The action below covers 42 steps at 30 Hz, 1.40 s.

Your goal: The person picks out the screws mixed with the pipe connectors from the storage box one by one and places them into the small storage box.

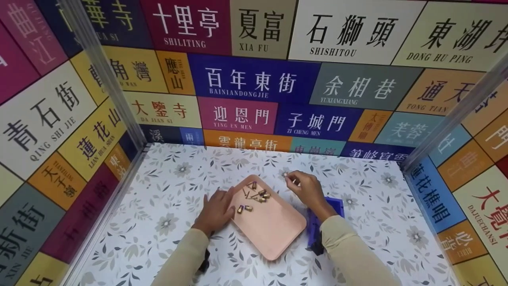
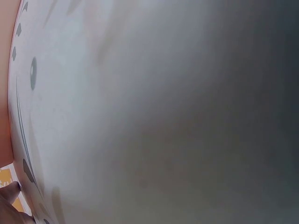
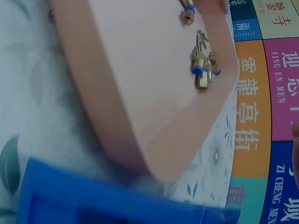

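A shallow pink tray (image 1: 270, 232) lies slanted on the table. Toward its far left end sit several brass fittings (image 1: 248, 208) with blue collars, among thin metal screws (image 1: 247, 194); the right wrist view shows a cluster of these fittings (image 3: 202, 77). My left hand (image 1: 215, 210) rests at the tray's left side, fingers along the wall and thumb at the rim. Beyond the tray's right edge, my right hand (image 1: 308, 188) is raised with thumb and forefinger together, pinching a small light-coloured piece whose kind I cannot tell.
A blue plastic bin (image 1: 337, 204) stands right of the tray, partly hidden under my right forearm. The table (image 1: 158, 250) has a leaf-and-flower cover. Panels with coloured place-name signs (image 1: 254, 81) close off the back and both sides.
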Available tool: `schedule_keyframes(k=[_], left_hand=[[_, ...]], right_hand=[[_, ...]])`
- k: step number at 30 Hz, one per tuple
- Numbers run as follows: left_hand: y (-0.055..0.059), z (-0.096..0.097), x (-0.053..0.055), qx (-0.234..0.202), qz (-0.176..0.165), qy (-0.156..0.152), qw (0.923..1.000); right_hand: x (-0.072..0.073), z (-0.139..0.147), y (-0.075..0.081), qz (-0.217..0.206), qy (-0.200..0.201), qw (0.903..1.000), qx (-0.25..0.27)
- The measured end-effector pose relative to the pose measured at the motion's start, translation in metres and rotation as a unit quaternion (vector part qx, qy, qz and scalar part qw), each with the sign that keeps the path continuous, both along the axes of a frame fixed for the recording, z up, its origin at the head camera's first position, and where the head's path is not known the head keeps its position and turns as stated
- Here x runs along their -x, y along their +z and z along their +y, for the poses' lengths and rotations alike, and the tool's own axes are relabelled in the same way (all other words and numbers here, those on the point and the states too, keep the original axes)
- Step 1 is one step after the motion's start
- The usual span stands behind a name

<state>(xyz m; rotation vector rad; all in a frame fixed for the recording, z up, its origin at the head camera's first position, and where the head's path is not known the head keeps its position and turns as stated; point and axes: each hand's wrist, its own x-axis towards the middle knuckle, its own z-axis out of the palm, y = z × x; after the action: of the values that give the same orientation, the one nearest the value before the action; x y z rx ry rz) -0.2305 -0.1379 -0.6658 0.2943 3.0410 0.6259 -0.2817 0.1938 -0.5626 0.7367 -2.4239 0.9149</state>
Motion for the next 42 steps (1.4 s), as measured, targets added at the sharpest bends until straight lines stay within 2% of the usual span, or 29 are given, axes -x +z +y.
schedule_keyframes(k=[5,11,23,31,42], left_hand=[[0.0,0.001,0.0,0.008,-0.004,0.005,0.9999],[-0.002,0.002,0.001,0.003,-0.005,0.01,0.9999],[-0.001,0.0,-0.002,-0.005,0.002,-0.004,1.0],[-0.001,0.001,-0.002,-0.001,0.007,-0.002,1.0],[0.004,0.0,-0.003,-0.006,-0.014,-0.001,0.9999]], right_hand=[[-0.007,0.026,-0.003,0.02,-0.022,0.9995,-0.008],[-0.015,0.057,-0.004,0.025,-0.052,0.9982,-0.017],[-0.032,0.104,-0.009,0.029,-0.085,0.9953,-0.038],[-0.041,0.126,-0.02,0.005,-0.111,0.9926,-0.048],[-0.045,0.136,-0.03,0.023,-0.112,0.9923,-0.046]])
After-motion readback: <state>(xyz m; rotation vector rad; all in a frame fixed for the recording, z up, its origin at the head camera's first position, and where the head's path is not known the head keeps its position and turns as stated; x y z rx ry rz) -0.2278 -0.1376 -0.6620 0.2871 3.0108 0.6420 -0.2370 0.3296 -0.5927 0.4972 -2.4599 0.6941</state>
